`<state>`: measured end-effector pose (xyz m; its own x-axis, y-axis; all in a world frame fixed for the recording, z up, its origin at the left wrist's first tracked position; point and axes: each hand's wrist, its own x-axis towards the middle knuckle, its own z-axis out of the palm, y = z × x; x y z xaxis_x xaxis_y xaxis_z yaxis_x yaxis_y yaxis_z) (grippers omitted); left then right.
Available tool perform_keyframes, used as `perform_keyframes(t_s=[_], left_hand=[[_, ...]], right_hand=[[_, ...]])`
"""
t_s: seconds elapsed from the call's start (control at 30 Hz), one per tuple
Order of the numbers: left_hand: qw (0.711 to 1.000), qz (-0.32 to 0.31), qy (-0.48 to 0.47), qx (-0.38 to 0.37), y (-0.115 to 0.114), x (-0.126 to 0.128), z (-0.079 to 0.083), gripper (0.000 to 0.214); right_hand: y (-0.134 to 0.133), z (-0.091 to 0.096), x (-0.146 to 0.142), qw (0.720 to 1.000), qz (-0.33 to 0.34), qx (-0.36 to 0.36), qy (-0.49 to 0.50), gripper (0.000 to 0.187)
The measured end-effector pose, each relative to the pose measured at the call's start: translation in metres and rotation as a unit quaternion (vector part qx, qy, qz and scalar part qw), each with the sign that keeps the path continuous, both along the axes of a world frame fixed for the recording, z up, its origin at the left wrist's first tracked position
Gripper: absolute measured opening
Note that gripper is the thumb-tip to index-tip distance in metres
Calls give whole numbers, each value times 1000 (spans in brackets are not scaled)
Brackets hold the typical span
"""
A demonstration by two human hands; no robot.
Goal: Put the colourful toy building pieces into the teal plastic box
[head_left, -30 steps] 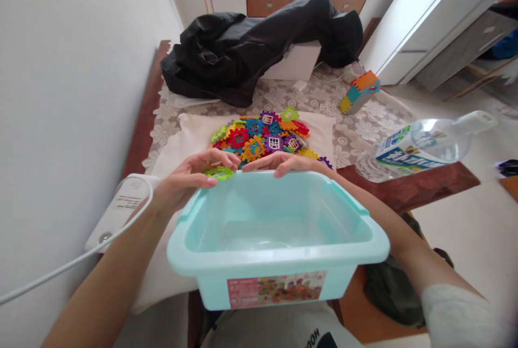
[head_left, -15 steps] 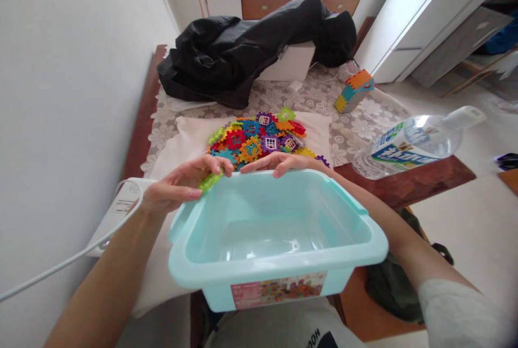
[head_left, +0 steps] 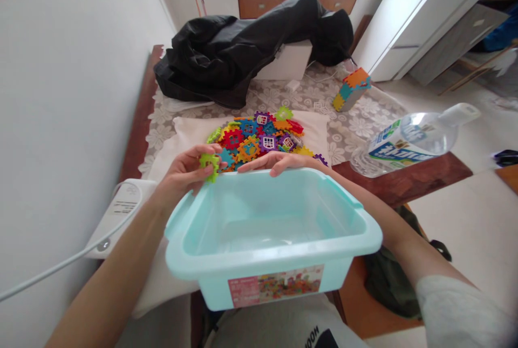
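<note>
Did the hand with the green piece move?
Yes. The left hand lifted the green piece up from the tub's back rim, toward the toy pile.

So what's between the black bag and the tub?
In the head view, the pile of colourful blocks on a white cloth lies between the bag and tub.

"HOO" on grey garment (head_left: 283,326)

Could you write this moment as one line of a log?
left hand: holds lime-green plastic puzzle tile | right hand: rests on pale turquoise plastic bin rim | bin: empty
</note>
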<state>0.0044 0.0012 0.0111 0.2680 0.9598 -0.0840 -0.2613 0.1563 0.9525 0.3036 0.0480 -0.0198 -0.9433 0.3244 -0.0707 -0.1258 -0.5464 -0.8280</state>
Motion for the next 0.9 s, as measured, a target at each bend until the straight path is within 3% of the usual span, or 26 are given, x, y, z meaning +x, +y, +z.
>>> perform_keyframes(t_s=[0.13, 0.2, 0.3, 0.4, 0.53, 0.63, 0.77, 0.83, 0.9], left_hand=[[993, 67, 86, 44, 7, 12, -8, 37], [988, 105, 71, 86, 7, 16, -12, 34], [985, 113, 36, 123, 2, 21, -14, 21], [991, 76, 2, 111, -7, 22, -6, 19], [999, -3, 29, 22, -16, 21, 14, 30], [997, -57, -5, -44, -15, 20, 20, 41], [980, -164, -59, -100, -5, 12, 7, 64], [970, -213, -49, -103, 0, 5, -2, 63], [970, -219, -30, -99, 3, -1, -7, 59]], right_hand=[[-5, 6, 1, 1000, -12, -5, -7, 67], [-4, 3, 0, 1000, -6, -6, 7, 65], [1, -6, -2, 999, 3, -13, 29, 62], [4, -9, -2, 999, -6, 0, 33, 65], [3, -6, 1, 996, -70, 19, 46, 65], [0, -5, 2, 995, -85, -8, 42, 64], [-3, -11, -2, 996, -41, -57, 62, 68], [-4, -12, -4, 995, -29, -48, 77, 70], [-5, -10, -5, 995, -27, -35, 89, 66]])
